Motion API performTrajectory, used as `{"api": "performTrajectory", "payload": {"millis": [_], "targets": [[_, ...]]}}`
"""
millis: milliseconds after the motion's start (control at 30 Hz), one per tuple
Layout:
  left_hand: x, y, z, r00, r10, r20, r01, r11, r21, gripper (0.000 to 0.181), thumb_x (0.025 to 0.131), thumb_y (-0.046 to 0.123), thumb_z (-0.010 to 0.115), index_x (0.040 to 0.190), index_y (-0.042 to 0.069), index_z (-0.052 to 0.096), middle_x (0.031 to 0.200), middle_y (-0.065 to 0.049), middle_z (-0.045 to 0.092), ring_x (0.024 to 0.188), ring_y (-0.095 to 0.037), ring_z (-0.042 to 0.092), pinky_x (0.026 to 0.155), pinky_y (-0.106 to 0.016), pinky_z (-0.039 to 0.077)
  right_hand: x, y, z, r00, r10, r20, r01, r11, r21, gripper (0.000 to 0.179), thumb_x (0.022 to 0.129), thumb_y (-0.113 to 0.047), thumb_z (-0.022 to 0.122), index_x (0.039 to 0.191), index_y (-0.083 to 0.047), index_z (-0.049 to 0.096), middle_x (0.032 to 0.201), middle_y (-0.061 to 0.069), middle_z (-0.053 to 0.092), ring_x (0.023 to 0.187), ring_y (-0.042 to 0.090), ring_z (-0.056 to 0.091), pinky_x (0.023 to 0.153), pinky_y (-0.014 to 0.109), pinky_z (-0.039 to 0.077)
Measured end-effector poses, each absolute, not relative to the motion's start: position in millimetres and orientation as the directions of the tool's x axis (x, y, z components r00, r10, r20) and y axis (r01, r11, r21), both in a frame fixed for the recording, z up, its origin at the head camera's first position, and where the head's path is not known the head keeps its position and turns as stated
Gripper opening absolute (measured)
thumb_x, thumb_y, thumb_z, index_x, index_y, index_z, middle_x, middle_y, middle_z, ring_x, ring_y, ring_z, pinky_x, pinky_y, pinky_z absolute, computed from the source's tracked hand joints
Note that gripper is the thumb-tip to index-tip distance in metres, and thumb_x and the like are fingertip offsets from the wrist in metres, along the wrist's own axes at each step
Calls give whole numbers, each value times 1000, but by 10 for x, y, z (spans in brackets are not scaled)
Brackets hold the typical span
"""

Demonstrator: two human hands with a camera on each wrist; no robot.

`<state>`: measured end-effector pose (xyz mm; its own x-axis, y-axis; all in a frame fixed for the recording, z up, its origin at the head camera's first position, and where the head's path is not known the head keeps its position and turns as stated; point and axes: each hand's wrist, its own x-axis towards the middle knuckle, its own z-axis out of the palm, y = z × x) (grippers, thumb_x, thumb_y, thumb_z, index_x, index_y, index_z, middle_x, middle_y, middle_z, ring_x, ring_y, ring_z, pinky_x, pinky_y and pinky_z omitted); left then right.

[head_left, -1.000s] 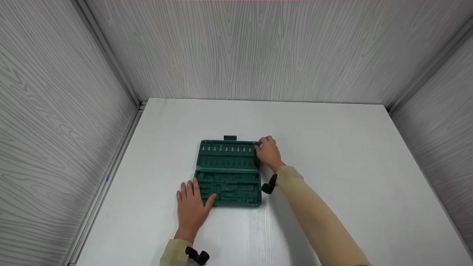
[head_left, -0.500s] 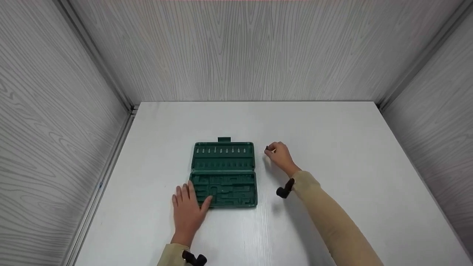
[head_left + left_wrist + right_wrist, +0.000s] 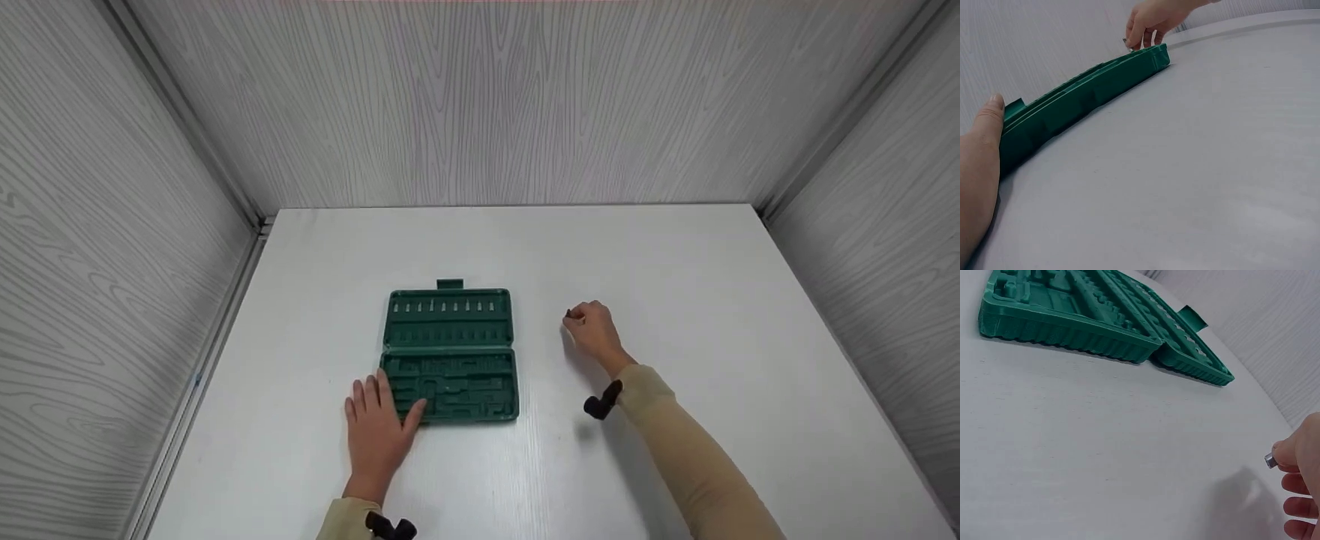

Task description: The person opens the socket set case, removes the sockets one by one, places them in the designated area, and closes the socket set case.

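In the head view, a green case (image 3: 448, 347) is seen unfolded on a white tabletop (image 3: 675, 262), just below the middle of the view, toward 7 o'clock. A latch tab (image 3: 450, 284) is set at its 12 o'clock edge, and a row of small bits (image 3: 443, 307) is held in its far half. Moulded recesses are shown in the near half. The left hand (image 3: 377, 442) is laid at the case's 7 o'clock corner, its fingers straight and spread, with the near corner taken between index finger and thumb. The right hand (image 3: 592, 330) is held apart from the case, toward 3 o'clock, with thumb and forefinger brought together. Tan sleeves (image 3: 701, 457) are worn on both arms, and grey wood-grain walls (image 3: 480, 105) are seen behind and to either side.

In the left wrist view, the case is seen edge-on, running from 8 o'clock up toward 12. The left thumb is rested against its end at 9 o'clock; the other left fingers cannot be made out. The right hand is seen beyond the far end, at 12 o'clock.

In the right wrist view, a small metal piece (image 3: 1270, 460) is pinched by the right hand's fingertips at 4 o'clock. A soft shadow is cast at 5 o'clock, and the case is shown toward 11 o'clock, well apart from the piece.
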<state>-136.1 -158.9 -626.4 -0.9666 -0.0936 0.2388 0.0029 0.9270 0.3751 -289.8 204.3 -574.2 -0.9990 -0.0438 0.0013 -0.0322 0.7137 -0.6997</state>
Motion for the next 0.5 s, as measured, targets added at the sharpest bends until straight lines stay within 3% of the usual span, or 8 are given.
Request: {"api": "performTrajectory", "payload": {"millis": [200,500], "targets": [[-1342,-1616,-6264,-969,-96,226,-2,923,385,92,88,67,37,146,-2,21,143,-27,31,135,-42,17,108,-54,10,-2837,2083,-5806,-999,-25,-23,-5,770,-638,22,86,-18,61,90,3,68,95,14,55,95,30,49,80,40,43],[-1356,-1607,-6254,-973,-88,212,2,920,392,91,88,66,36,146,-2,20,143,-27,30,136,-42,15,108,-54,9,-2815,2087,-5864,-999,33,-12,33,760,-649,23,86,-21,62,90,2,67,97,14,54,97,30,47,82,42,41]]}}
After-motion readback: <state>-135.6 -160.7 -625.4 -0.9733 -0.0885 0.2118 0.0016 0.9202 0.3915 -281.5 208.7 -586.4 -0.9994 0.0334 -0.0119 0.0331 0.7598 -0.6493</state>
